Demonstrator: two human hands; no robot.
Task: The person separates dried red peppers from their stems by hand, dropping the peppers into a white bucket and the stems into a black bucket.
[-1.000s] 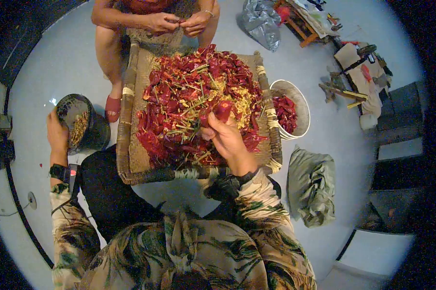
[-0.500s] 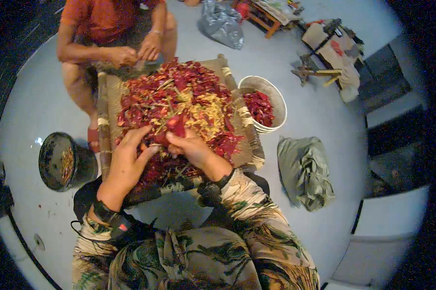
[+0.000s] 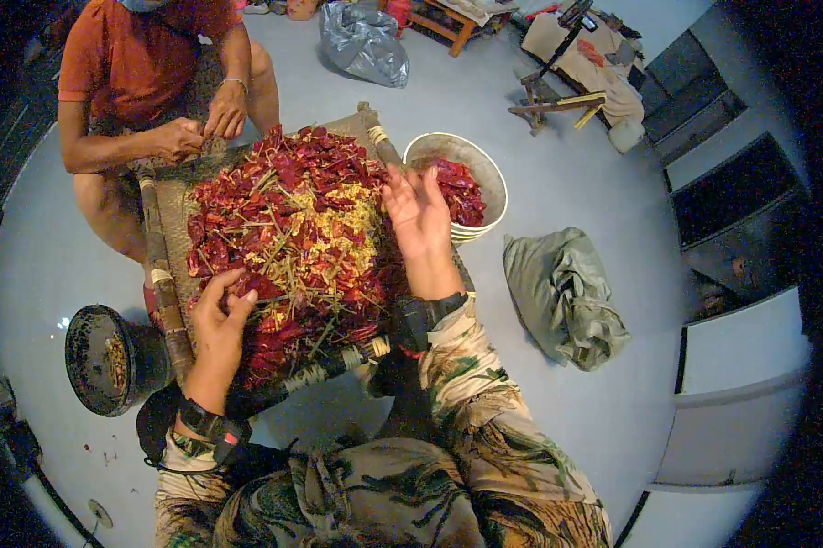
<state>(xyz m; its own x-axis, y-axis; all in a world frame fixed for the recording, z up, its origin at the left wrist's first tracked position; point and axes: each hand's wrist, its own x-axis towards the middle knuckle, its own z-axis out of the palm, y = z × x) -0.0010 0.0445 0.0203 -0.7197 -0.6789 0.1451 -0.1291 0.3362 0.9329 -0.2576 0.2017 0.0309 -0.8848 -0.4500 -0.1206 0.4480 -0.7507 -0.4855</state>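
Dried red chilies (image 3: 283,173) lie heaped with yellow seeds (image 3: 343,228) and loose stems on a low woven stand with a wooden frame (image 3: 160,265). At the heap's near left side is my left hand (image 3: 218,333), thumb and forefinger closed around what looks like a dark red chili (image 3: 261,287). My right hand (image 3: 420,224) hovers at the heap's right side, palm up, fingers apart, holding nothing. Just beyond it stands a white bucket (image 3: 498,173) with red chili pieces (image 3: 457,194) inside.
Across the stand sits a person in an orange shirt (image 3: 142,64), both hands (image 3: 201,128) together at the far left edge. A black bucket (image 3: 96,315) stands on the left. A green-grey sack (image 3: 562,297) lies right, and a grey plastic bag (image 3: 364,44) lies behind.
My hands have separated from over the heap. The right has moved up and right toward the white bucket and opened; the left has shifted slightly left and down. The camera view has shifted.
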